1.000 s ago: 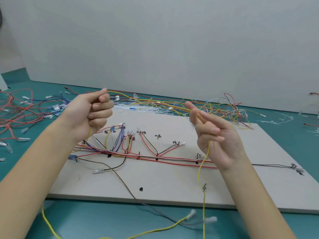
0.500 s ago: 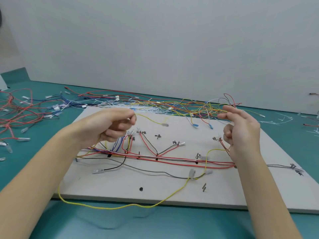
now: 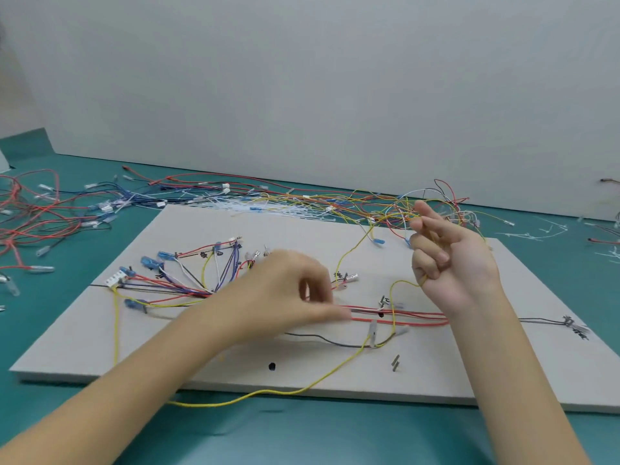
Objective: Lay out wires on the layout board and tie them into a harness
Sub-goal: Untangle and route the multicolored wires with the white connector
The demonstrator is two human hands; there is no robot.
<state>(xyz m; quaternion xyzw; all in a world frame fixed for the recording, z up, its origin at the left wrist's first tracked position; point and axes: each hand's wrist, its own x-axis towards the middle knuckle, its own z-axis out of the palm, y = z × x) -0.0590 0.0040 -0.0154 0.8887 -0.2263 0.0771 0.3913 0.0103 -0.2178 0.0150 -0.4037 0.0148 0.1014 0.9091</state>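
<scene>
A pale grey layout board (image 3: 100,330) lies on the teal table, with red, blue, black and yellow wires (image 3: 188,280) fanned over its left half. Two red wires (image 3: 402,317) run along its middle. My left hand (image 3: 281,297) is low over the board's centre, fingers pinched together at the red wires. My right hand (image 3: 449,263) is raised palm up over the right half, fingers curled round a yellow wire (image 3: 399,286). That yellow wire loops down across the board, off its front edge (image 3: 235,397) and back up the left side.
Loose wires (image 3: 302,199) in many colours lie tangled along the board's far edge, with more red and blue ones (image 3: 40,216) on the table at the left. White cable ties (image 3: 543,233) lie at the right. A grey wall stands behind.
My left hand has dropped and moved right to the middle of the board. My right hand has turned palm up. The yellow wire now lies further over the board.
</scene>
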